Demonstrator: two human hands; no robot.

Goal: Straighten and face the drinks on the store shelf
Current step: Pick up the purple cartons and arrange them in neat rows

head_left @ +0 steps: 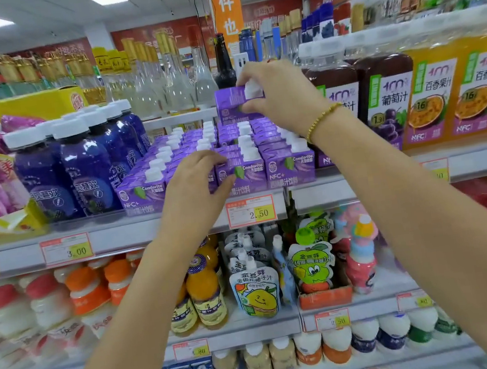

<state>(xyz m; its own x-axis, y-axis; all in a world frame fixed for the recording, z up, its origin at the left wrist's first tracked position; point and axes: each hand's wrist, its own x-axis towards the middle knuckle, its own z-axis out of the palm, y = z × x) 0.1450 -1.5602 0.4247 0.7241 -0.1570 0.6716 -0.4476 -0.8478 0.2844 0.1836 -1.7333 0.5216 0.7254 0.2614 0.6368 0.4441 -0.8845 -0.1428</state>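
Left fingers [201,162] on front carton [242,175]

**Purple juice cartons, one lifted above the rows**

We see small purple cartons [289,163] with white screw caps, packed upright in tight rows running front to back on the shelf [117,233]. The front ones face out, showing a green leaf and white lettering. One carton [235,104] is held up above the back rows, upright, cap to the right. Left of them stand dark blue bottles [87,172] with white caps, labels forward.
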